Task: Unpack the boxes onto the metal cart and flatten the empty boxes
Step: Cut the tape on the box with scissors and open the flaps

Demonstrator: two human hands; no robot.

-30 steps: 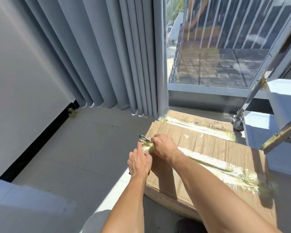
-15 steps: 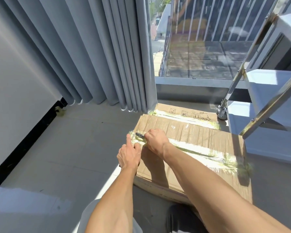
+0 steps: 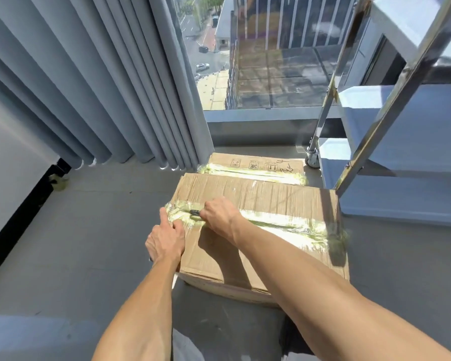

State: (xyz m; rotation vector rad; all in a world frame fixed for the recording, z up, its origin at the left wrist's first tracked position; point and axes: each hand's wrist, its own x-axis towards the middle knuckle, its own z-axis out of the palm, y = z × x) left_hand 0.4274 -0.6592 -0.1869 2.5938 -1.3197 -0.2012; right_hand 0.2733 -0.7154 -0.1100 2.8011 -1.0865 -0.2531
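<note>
**Cardboard seam under the blade**

Cardboard box (image 3: 255,230) sits sealed on the floor. Left hand (image 3: 166,242) braces its near corner, fingers relaxed, beside the cutter (image 3: 194,212) gripped by the right hand (image 3: 220,217); a slip along the tape (image 3: 284,222) could nick that thumb. Beyond waits the metal cart (image 3: 375,142).

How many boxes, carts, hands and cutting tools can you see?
Cardboard boxes: 2, near box and far box
Metal cart: 1
Hands: 2, left hand and right hand
Dark cutting tool: 1
Total: 6
</note>
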